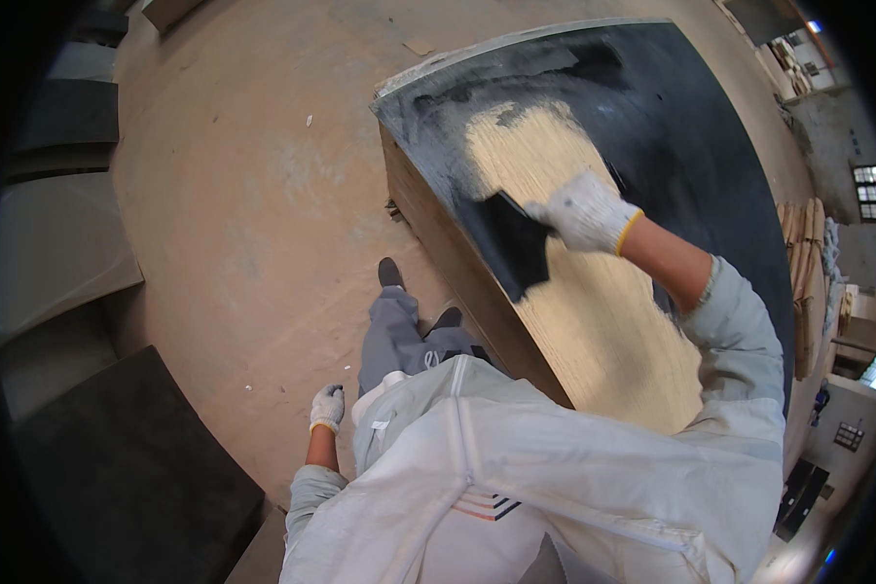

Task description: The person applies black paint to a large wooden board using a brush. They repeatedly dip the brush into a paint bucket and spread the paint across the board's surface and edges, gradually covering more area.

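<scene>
My right hand, in a white knit glove with a yellow cuff, grips a dark flat-edged tool that looks like a scraper. The scraper lies against the top of a large block-shaped piece. Black coating covers much of that top, with a pale, grooved, wood-like strip running down its middle. Dark material around the scraper blurs where its blade ends. My left hand, gloved alike, hangs by my side above the floor. Its fingers are curled in, with nothing seen in them.
Brown floor stretches to the left of the block. Dark and grey slabs stand along the left side. Past the block on the right are upright brown boards and a wall with a barred window. My feet are close beside the block.
</scene>
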Tool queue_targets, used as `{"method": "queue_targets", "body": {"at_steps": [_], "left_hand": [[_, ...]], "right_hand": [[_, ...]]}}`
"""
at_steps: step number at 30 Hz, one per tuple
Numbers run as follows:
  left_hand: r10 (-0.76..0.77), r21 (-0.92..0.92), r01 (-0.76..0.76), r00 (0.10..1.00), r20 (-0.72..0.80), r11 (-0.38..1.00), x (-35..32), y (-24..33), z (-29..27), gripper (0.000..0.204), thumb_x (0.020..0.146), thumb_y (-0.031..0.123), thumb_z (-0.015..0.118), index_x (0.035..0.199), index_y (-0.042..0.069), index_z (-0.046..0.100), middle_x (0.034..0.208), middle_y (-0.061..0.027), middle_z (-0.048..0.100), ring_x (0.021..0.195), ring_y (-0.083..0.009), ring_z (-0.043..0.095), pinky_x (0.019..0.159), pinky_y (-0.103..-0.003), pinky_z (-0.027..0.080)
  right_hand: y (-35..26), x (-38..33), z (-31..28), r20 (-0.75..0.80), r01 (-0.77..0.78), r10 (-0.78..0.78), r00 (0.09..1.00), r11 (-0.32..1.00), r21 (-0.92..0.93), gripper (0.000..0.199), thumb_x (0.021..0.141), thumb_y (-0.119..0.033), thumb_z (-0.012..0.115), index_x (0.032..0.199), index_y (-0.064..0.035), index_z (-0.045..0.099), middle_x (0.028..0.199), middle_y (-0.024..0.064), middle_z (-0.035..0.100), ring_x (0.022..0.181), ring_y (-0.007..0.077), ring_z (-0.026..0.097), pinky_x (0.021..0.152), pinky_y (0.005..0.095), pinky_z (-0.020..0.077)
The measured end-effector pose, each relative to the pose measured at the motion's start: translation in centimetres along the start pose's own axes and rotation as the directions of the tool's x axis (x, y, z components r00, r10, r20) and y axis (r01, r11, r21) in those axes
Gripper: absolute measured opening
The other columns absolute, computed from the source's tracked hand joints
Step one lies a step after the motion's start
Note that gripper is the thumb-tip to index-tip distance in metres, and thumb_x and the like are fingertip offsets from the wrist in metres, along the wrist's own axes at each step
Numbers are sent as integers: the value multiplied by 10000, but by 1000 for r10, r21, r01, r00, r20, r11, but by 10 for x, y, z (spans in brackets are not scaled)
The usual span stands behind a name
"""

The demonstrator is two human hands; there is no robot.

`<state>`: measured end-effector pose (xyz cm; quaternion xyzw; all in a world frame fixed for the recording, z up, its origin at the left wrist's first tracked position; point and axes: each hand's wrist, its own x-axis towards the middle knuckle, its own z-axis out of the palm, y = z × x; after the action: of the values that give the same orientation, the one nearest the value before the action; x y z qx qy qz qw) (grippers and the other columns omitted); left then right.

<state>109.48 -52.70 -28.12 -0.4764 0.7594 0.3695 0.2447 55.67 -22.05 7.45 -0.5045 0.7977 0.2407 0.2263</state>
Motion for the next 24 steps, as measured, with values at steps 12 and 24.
{"method": "queue_targets", "body": {"at_steps": [12,24], "left_hand": [[15,41,-16,1000,12,999,-10,17,-12,332,997,273,660,1230,88,807,1217,-192,791,1159,-354,751,1023,-423,577],[-1,3,1,1000,14,1000,6,-5,-18,337,985,286,662,1220,99,816,1193,-190,798,1137,-346,760,1022,-430,582]], "right_hand": [[26,39,1,-71,-53,48,996,996,-73,324,922,-213,656,1218,-234,786,942,145,790,911,371,777,790,500,589],[35,44,-1,-187,7,-23,982,996,-84,209,823,-168,691,915,-55,841,915,202,808,874,402,793,799,494,605]]}}
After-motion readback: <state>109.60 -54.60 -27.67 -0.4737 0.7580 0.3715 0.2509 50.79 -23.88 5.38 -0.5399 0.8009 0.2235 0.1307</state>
